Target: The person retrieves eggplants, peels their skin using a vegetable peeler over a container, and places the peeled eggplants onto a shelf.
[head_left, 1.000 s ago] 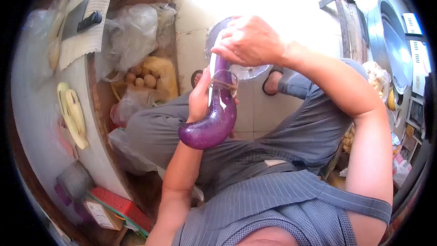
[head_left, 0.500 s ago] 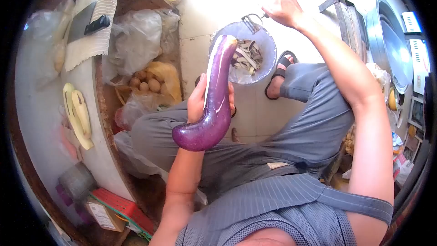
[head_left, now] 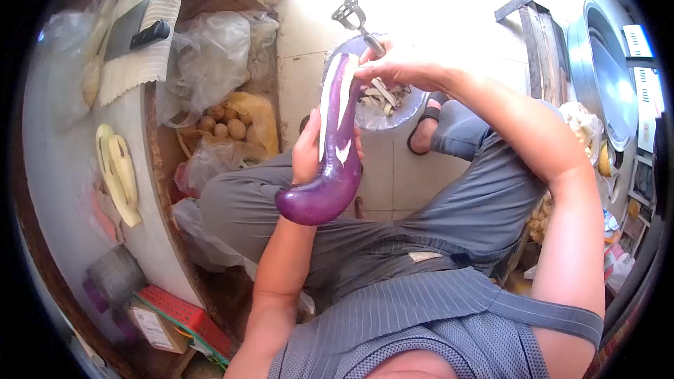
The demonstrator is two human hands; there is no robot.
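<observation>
Eggplant (head_left: 338, 186): hanging in the air over the lap, no surface carrying it. Long axis is running away from the body; the fat end is hooking toward the near left, the narrow end is pointing to the far side. Pale bare strips are showing along the purple skin.

Left grip (head_left: 307, 151): wrapping the eggplant's shank from below and the left, thumb side showing, some fingertips just appearing on the right flank. It is holding the middle of the long axis, nearer the fat end than the other is.

Right grip (head_left: 397, 69): closing around the handle of a peeler (head_left: 364, 32), whose head is pointing up and away, apart from the skin. Its fingertips are reaching the narrow end and seem to be touching it. So the eggplant is lying to the left and near side of this grip, bulk trailing back toward the body.

Bin (head_left: 408, 116): standing on the floor beyond and below the narrow end, peelings (head_left: 382, 100) lying inside. A sandalled foot (head_left: 422, 133) is resting just beside it.

Tabletop (head_left: 156, 249), left: two pale peeled pieces (head_left: 116, 177) are lying near its right edge; a knife (head_left: 149, 36) is resting on cloth (head_left: 133, 84) toward the far right corner.
</observation>
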